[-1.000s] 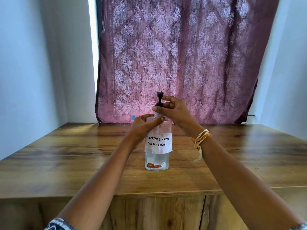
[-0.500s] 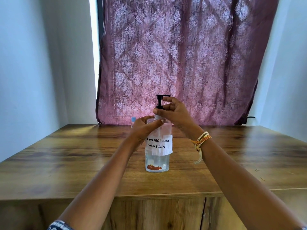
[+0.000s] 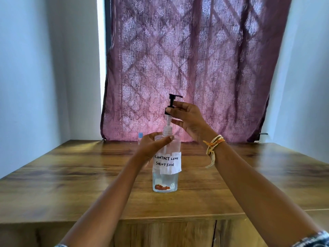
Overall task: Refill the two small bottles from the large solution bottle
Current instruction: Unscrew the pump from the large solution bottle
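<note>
surface: wood table (image 3: 71, 175) | on it: lg solution bottle (image 3: 165, 180) upright, center | sm blue-cap bottle (image 3: 140, 137) at back

A wooden table (image 3: 71, 175) stands against pale walls (image 3: 35, 68), with a patterned mauve curtain (image 3: 195, 59) hanging behind its far edge, daylight showing along the curtain's left side.

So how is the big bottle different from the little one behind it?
The big bottle stands near the front of the table; the little bottle stands far back by the curtain. The big bottle wears a handwritten paper label and its black pump is being lifted out; the little bottle has a blue cap. The left hand holds the big bottle; nobody touches the little one. Both stand upright.
</note>
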A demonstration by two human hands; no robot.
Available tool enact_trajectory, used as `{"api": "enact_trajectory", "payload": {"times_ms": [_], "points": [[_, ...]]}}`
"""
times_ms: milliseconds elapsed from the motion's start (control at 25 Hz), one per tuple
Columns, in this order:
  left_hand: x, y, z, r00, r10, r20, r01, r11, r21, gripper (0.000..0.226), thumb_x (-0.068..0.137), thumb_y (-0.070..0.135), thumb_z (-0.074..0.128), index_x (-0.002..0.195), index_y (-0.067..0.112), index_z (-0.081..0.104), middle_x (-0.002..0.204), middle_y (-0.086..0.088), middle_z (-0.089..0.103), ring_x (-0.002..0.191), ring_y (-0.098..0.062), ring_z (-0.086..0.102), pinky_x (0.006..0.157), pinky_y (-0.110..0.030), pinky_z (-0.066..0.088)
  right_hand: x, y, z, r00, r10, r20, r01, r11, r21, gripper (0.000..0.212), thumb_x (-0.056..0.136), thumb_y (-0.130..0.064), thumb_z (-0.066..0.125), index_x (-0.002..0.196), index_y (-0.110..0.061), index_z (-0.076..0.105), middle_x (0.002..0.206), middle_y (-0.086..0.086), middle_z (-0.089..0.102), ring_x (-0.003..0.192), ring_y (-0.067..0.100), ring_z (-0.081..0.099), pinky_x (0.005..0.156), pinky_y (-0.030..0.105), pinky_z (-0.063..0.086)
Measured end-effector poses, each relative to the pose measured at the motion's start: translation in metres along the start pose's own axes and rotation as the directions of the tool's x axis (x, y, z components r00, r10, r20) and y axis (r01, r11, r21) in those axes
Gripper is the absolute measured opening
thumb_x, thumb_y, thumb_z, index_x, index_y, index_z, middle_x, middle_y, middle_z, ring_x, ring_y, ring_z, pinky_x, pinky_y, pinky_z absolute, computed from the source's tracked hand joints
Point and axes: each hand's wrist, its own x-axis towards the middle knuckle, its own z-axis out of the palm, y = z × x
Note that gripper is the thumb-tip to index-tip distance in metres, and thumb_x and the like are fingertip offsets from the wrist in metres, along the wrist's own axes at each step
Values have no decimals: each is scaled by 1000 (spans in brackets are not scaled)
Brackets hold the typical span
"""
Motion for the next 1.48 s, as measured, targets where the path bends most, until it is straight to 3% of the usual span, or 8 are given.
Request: {"api": "enact_trajectory", "payload": {"times_ms": [160, 440, 720, 840, 960, 1120, 1360, 1480], "points": [[0, 0, 0, 1000, 21, 4, -22, 999, 29, 25, 74, 29, 76, 90, 12, 67, 85, -8, 74, 72, -22, 71, 70, -33, 59, 6, -17, -4, 999, -42, -1, 42, 999, -22, 12, 85, -2, 67, 97, -6, 69, 84, 0, 71, 85, 12, 66, 81, 28, 50], [0, -4, -1, 996, 81, -20, -80, 995, 54, 54, 59, 41, 77, 98, 4, 69, 90, -14, 75, 77, -27, 71, 77, -39, 60, 13, -40, -15, 987, -96, -132, 105, 992, 63, 10, 86, -5, 68, 91, -13, 71, 71, -10, 71, 73, 4, 61, 63, 18, 44], [18, -3, -9, 992, 93, -85, -85, 992, 94, 38, 56, 40, 79, 84, 15, 73, 73, 3, 75, 66, -15, 70, 62, -28, 57, 17, -39, -29, 966, -191, -176, 190, 982, -19, 15, 80, -6, 75, 86, -19, 72, 77, -8, 73, 82, 10, 64, 69, 23, 48], [29, -4, -14, 991, 77, -108, -61, 987, 149, 66, 50, 51, 80, 95, 4, 72, 85, -9, 75, 72, -23, 70, 64, -29, 55, 19, -30, -33, 948, -218, -231, 223, 975, -7, 17, 76, -5, 78, 86, -18, 71, 79, -6, 74, 83, 12, 67, 71, 26, 50], [34, -5, -15, 994, 72, -84, -55, 981, 185, 67, 56, 50, 79, 101, 1, 70, 95, -18, 73, 79, -27, 70, 72, -36, 58, 22, -29, -32, 927, -250, -278, 254, 967, -24, 16, 77, -7, 78, 86, -20, 72, 83, -3, 73, 84, 12, 66, 71, 26, 50], [41, -8, -20, 996, 58, -64, -44, 978, 202, 100, 42, 69, 82, 113, 1, 65, 105, -15, 72, 92, -30, 71, 76, -36, 58, 38, -51, -26, 905, -261, -336, 263, 964, -41, 13, 81, -9, 75, 88, -19, 71, 83, -1, 73, 85, 14, 67, 72, 26, 53], [43, -6, -23, 999, 49, 4, -48, 965, 257, 85, 46, 67, 73, 106, 7, 66, 100, -9, 72, 78, -14, 71, 70, -26, 58, 59, -78, -29, 872, -185, -452, 192, 981, -32, 11, 85, -11, 73, 75, -14, 68, 73, 3, 66, 69, 14, 59, 65, 26, 50], [48, -2, -26, 998, 51, 27, -58, 930, 363, 83, 59, 60, 74, 120, 6, 58, 108, -12, 69, 79, -16, 69, 62, -19, 57, 59, -91, -35, 840, -137, -526, 201, 977, 67, 15, 86, -8, 71, 71, -12, 67, 71, 5, 64, 65, 13, 58, 60, 25, 50]]}}
